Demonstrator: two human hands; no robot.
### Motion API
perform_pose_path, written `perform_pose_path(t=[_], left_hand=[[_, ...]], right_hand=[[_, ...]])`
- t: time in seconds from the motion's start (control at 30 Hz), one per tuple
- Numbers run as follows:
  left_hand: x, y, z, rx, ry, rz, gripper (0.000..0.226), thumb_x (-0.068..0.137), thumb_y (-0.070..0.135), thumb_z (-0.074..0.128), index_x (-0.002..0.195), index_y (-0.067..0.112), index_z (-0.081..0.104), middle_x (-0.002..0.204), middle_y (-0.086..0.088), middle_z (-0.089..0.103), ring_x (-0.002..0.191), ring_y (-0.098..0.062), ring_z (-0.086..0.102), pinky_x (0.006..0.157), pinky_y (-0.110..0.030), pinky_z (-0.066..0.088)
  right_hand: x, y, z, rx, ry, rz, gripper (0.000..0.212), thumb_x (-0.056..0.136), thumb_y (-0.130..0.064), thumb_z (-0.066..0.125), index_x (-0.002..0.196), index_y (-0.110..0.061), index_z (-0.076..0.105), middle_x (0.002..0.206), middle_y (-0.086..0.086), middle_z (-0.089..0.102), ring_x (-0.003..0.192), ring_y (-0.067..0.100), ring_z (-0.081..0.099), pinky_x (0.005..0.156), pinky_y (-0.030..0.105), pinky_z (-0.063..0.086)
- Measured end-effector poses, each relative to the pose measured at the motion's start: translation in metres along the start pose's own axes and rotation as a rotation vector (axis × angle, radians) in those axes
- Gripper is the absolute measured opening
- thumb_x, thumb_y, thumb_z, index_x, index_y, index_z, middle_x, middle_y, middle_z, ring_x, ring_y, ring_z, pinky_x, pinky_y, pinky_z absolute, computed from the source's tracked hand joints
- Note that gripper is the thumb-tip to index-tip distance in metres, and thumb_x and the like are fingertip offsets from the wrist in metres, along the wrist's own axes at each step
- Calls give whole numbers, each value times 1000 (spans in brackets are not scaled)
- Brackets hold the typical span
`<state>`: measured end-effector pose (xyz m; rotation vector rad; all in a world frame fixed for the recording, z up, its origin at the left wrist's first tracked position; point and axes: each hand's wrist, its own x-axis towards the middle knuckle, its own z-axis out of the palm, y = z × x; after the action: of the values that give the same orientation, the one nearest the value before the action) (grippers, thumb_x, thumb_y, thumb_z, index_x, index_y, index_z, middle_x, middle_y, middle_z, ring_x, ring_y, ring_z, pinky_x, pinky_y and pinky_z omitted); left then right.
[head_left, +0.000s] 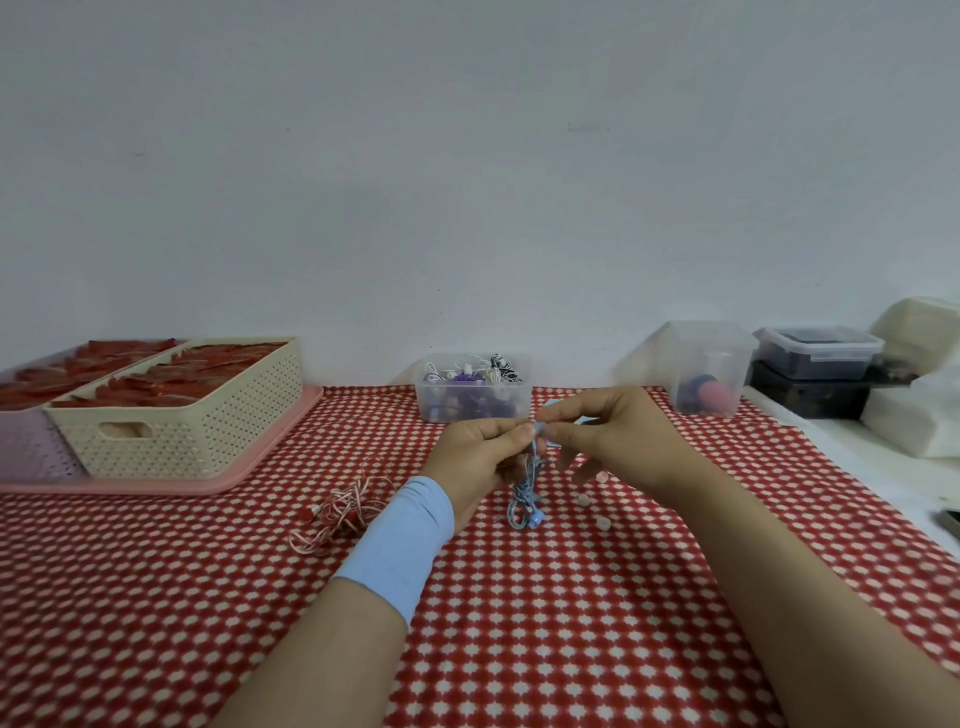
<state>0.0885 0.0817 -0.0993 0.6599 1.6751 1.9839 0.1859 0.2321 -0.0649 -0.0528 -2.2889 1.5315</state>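
A tangled blue earphone cable (524, 499) hangs from both my hands above the red checked tablecloth (519, 623). My left hand (480, 457), with a light blue band on its wrist, grips the cable's upper part. Just to its right, my right hand (618, 436) pinches the cable's top end between thumb and forefinger. The bundle's lower end with a blue earbud touches the cloth. A red and white tangled earphone cable (337, 512) lies on the cloth to the left of my left wrist.
A clear tub of earphones (475, 395) stands behind my hands. Cream basket (182, 410) with red packets sits on a pink tray (249, 462) at left. Clear container (709, 369) and black boxes (815, 364) stand at right. Small pale eartips (602, 522) lie near my right forearm.
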Motion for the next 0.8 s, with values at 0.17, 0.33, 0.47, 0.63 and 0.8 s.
perform_pose_path(t=[0.17,0.33,0.47,0.63,0.8], left_hand=[[-1,-1,-2,276,30,44,9,90,18,69,92,17,78,86,-4,76,84,-17,67,90,-40,57],[-1,0,-2,493,125,162,9,85,18,75,94,21,76,86,7,75,77,0,69,69,-9,52],[-1,1,1,438,144,200,19,84,13,76,103,16,75,87,12,73,79,5,69,72,-10,53],[-4,1,-1,445,143,237,13,82,11,77,94,16,75,85,11,74,80,1,70,69,-9,52],[-7,3,-1,496,125,301,13,80,10,78,89,20,75,83,13,73,78,5,69,68,-8,50]], right_hand=[[2,4,-2,-171,15,-20,9,84,-10,79,87,-18,83,73,-3,77,63,20,69,57,33,60],[4,6,3,-280,42,-45,10,82,-10,81,86,-20,83,68,-12,74,62,2,67,56,12,50],[4,7,4,-248,93,-43,9,82,-10,82,88,-17,82,75,-5,77,67,10,70,56,18,56],[1,4,3,-137,49,41,13,80,-13,83,92,-17,81,77,0,77,67,12,72,57,27,60],[-2,4,3,-14,27,109,7,81,-8,81,87,-11,81,74,5,76,62,9,66,55,30,58]])
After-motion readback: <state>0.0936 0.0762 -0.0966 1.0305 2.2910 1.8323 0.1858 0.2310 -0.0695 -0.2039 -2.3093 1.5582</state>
